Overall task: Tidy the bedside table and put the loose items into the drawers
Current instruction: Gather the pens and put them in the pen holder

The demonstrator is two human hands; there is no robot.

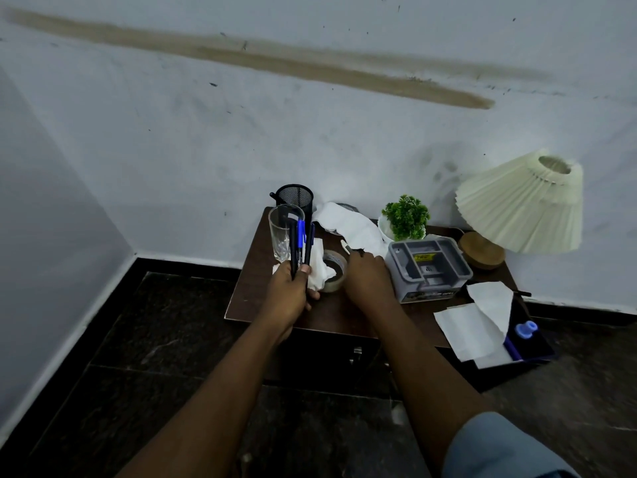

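Note:
A dark wooden bedside table (255, 301) stands against the wall. My left hand (289, 288) grips a bunch of pens (300, 246), black and blue, held upright over the table's left side. My right hand (367, 277) reaches down beside a roll of clear tape (336, 269) and pinches a small pale object (345, 247) at its fingertips; what it is cannot be told. Crumpled white tissue (319, 267) lies by the tape. A larger white tissue (351, 225) lies behind.
A clear glass (281, 236) and black mesh pen cup (294, 196) stand back left. A small green plant (406, 219), grey plastic organiser box (427, 267) and pleated lamp (524, 205) sit right. White papers (472, 326) and a blue item (525, 329) lie in an open drawer (537, 353).

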